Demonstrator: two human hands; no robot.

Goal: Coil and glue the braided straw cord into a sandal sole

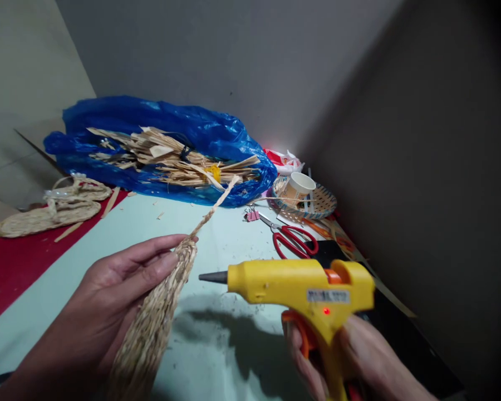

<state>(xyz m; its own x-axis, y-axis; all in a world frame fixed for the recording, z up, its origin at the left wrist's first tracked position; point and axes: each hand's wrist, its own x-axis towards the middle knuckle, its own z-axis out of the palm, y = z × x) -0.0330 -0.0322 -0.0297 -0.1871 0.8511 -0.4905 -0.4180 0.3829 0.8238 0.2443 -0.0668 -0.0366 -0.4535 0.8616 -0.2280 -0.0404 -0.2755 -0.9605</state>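
Pinched between the thumb and fingers of my left hand (127, 284) is a woven straw sole (161, 312), its tip pointing up and away. A loose braided strand (215, 209) sticks out from that tip toward the back. My right hand (359, 348) grips a yellow glue gun (284, 281) by its handle, with fingers at the orange trigger. The gun's dark nozzle points left, a short gap from the sole's edge, and a red light glows on its body.
Dried straw bundles (179, 161) lie on a blue plastic bag (217, 131) at the back. Straw sandals (52, 214) sit at the left. Red-handled scissors (292, 239), a pink binder clip (251, 215) and a basket (328, 203) holding a paper cup (299, 188) are right of centre.
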